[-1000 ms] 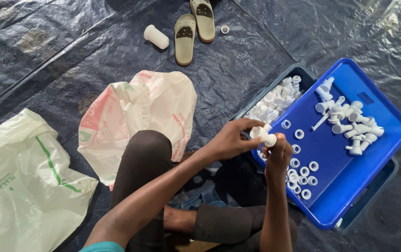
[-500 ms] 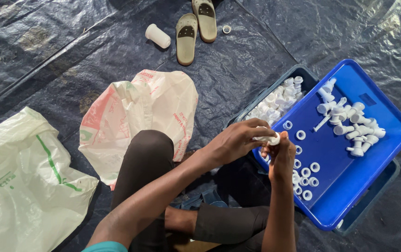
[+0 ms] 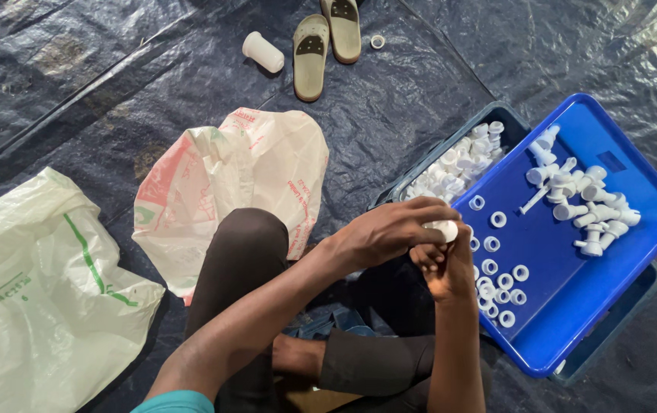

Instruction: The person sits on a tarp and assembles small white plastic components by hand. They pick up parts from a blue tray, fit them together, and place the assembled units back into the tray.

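Note:
I sit cross-legged on a dark plastic sheet. My left hand (image 3: 393, 229) and my right hand (image 3: 441, 268) meet at the near edge of a blue tray lid (image 3: 565, 283), both gripping one small white plastic cap piece (image 3: 445, 228). On the lid lie several white rings (image 3: 497, 287) near my hands and a pile of white nozzle-shaped parts (image 3: 581, 191) farther right. Behind the lid, a dark bin (image 3: 420, 180) holds many white caps (image 3: 458, 160).
A white and red plastic bag (image 3: 236, 176) lies by my left knee, a white and green bag (image 3: 37, 283) at the far left. A pair of sandals (image 3: 324, 34), a white bottle (image 3: 262, 51) and a small ring (image 3: 377, 41) lie at the top.
Both hands stayed together at the lid's edge, turning slightly around the white piece; my left hand now covers it more from above.

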The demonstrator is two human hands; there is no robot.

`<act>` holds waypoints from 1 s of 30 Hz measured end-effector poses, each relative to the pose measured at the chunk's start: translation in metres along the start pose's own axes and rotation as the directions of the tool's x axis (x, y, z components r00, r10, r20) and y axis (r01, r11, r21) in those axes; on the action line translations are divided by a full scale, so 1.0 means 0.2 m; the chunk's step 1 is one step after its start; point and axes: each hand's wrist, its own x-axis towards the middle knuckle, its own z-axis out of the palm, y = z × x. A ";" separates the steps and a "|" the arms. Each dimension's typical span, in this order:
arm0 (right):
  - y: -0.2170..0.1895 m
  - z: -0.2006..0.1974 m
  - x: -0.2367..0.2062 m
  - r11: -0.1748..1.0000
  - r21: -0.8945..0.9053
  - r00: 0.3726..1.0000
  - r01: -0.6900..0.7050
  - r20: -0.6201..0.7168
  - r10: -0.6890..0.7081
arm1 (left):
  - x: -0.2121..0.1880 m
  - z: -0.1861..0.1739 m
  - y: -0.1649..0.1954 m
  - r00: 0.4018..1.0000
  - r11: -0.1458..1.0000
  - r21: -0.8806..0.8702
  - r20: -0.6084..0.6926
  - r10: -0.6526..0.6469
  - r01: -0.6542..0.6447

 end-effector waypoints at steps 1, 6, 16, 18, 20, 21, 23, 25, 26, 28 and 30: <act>-0.01 0.01 0.00 0.994 -0.098 0.997 0.040 -0.069 -0.047 | 0.00 0.00 0.00 0.999 0.999 -0.012 -0.003 -0.034 0.034; -0.13 -0.08 -0.04 0.733 -0.580 0.882 0.355 -0.053 -0.469 | -0.03 0.03 -0.04 0.985 0.998 -0.007 -0.160 -0.060 0.059; -0.26 -0.46 -0.02 0.280 -0.960 0.782 0.032 -0.150 -0.605 | -0.06 0.23 -0.14 0.754 0.740 -0.375 -0.141 -0.641 0.559; -0.25 -0.43 -0.02 0.167 -0.983 0.831 -0.079 -0.157 -0.534 | -0.05 0.26 -0.15 0.796 0.708 -0.558 -0.133 -0.591 0.432; -0.24 -0.39 -0.02 0.034 -0.984 0.882 -0.176 -0.173 -0.439 | -0.03 0.28 -0.14 0.785 0.652 -0.629 -0.103 -0.610 0.424; -0.23 -0.37 -0.03 -0.043 -0.988 0.900 -0.148 -0.117 -0.419 | -0.02 0.29 -0.14 0.779 0.621 -0.662 -0.088 -0.620 0.420; -0.22 -0.34 -0.03 -0.187 -0.979 0.928 -0.081 -0.006 -0.373 | -0.01 0.30 -0.12 0.767 0.642 -0.640 -0.125 -0.629 0.422; -0.21 -0.33 -0.03 -0.166 -0.978 0.938 -0.125 -0.062 -0.340 | 0.00 0.29 -0.10 0.763 0.655 -0.626 -0.143 -0.630 0.423; -0.21 -0.33 -0.03 -0.156 -0.976 0.942 -0.150 -0.093 -0.323 | 0.01 0.28 -0.09 0.762 0.657 -0.621 -0.143 -0.632 0.428; -0.21 -0.33 -0.02 -0.179 -0.966 0.948 -0.185 -0.127 -0.293 | 0.02 0.27 -0.08 0.754 0.651 -0.623 -0.146 -0.640 0.433; -0.22 -0.32 -0.02 -0.209 -0.954 0.938 -0.216 -0.144 -0.315 | 0.03 0.25 -0.07 0.742 0.634 -0.639 -0.145 -0.655 0.436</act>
